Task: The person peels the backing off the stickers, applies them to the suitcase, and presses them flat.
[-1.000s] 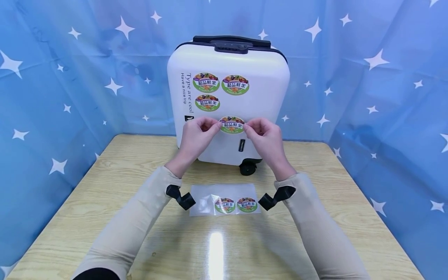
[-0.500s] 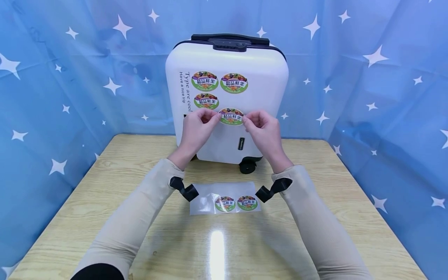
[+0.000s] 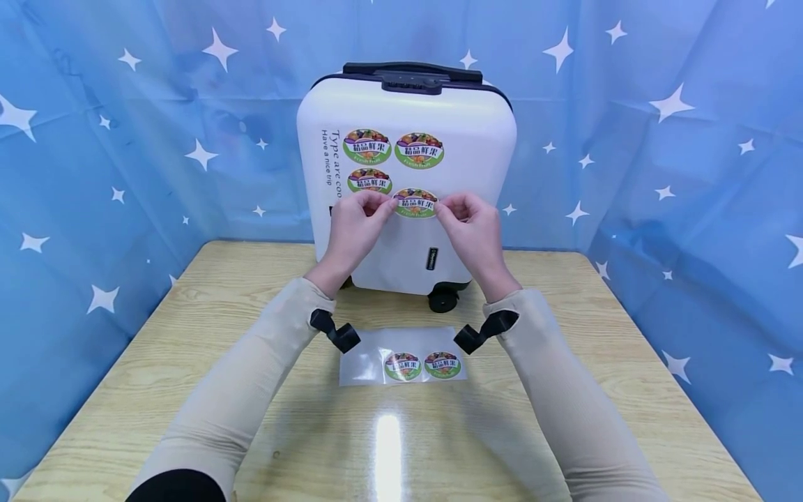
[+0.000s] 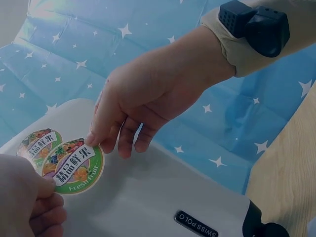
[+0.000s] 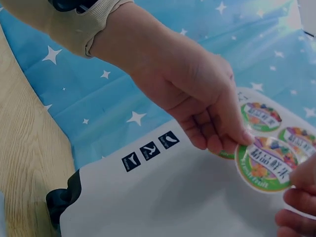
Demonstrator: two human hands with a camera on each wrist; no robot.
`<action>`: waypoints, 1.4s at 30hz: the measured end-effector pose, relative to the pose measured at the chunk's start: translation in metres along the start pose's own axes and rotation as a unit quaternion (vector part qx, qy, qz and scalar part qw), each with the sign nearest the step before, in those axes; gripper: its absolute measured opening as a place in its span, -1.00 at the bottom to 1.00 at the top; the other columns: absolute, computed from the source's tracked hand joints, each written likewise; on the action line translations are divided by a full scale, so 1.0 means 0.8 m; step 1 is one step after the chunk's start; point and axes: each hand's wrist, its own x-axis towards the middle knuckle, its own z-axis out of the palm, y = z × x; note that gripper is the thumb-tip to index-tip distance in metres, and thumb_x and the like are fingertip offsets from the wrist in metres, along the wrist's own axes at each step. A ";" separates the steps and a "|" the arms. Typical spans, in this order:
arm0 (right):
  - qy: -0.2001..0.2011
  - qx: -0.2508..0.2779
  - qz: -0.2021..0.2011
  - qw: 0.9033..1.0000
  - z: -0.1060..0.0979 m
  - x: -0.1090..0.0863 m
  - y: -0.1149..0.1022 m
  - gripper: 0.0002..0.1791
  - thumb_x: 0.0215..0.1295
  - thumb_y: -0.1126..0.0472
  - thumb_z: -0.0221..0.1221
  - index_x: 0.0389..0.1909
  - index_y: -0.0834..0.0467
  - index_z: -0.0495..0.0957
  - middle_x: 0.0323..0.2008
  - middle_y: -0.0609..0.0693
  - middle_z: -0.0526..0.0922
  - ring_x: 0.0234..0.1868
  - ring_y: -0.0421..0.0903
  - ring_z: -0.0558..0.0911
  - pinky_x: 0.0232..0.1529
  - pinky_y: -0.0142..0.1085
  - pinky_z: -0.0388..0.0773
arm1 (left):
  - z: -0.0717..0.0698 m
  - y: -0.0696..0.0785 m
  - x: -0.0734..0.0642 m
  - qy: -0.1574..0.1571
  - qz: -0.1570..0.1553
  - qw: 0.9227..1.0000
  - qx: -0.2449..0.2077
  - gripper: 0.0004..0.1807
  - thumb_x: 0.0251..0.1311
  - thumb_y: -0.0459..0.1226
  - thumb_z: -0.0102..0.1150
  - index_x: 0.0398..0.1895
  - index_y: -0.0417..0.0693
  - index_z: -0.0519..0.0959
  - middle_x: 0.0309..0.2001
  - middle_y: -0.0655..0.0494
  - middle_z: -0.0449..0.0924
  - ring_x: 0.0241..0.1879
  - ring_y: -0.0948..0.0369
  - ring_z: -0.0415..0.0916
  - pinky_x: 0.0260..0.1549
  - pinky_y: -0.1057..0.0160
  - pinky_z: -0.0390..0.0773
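At the front of the white suitcase [image 3: 473,150], the left hand [image 3: 355,231] and right hand [image 3: 475,233] pinch an oval Fresh Fruit sticker [image 3: 415,204] by its nine and three o'clock edges respectively. Three matching stickers [image 3: 419,150] sit between its ten and twelve o'clock; a sticker sheet [image 3: 417,338] lies at six o'clock.

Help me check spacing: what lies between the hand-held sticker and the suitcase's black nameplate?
Between the held sticker and black nameplate, the white suitcase is bare, as the head and left wrist views show.
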 end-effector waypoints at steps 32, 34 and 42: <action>0.061 -0.012 -0.001 0.998 0.014 0.023 -0.001 -0.82 0.23 0.21 0.19 -0.38 0.28 0.57 -0.45 0.05 0.55 -0.42 -0.12 0.45 -0.42 -0.41 0.37 | 0.014 0.006 0.028 0.020 0.014 0.997 0.071 -0.79 0.21 -0.20 0.18 -0.34 -0.21 0.59 -0.39 0.03 0.59 -0.41 0.24 0.47 -0.42 0.39 0.47; 0.065 -0.016 -0.002 0.998 0.015 0.024 -0.001 -0.83 0.23 0.22 0.19 -0.37 0.29 0.57 -0.45 0.06 0.55 -0.42 -0.12 0.45 -0.42 -0.41 0.37 | 0.014 0.006 0.028 0.020 0.012 0.997 0.073 -0.79 0.21 -0.20 0.18 -0.33 -0.21 0.59 -0.38 0.03 0.60 -0.41 0.25 0.47 -0.41 0.40 0.48; 0.072 -0.027 -0.012 0.997 0.020 0.024 -0.001 -0.84 0.25 0.22 0.17 -0.36 0.27 0.57 -0.47 0.05 0.56 -0.48 -0.13 0.49 -0.48 -0.41 0.42 | 0.015 0.006 0.029 0.020 0.021 0.996 0.082 -0.80 0.22 -0.21 0.17 -0.33 -0.21 0.60 -0.40 0.05 0.59 -0.43 0.26 0.46 -0.45 0.41 0.47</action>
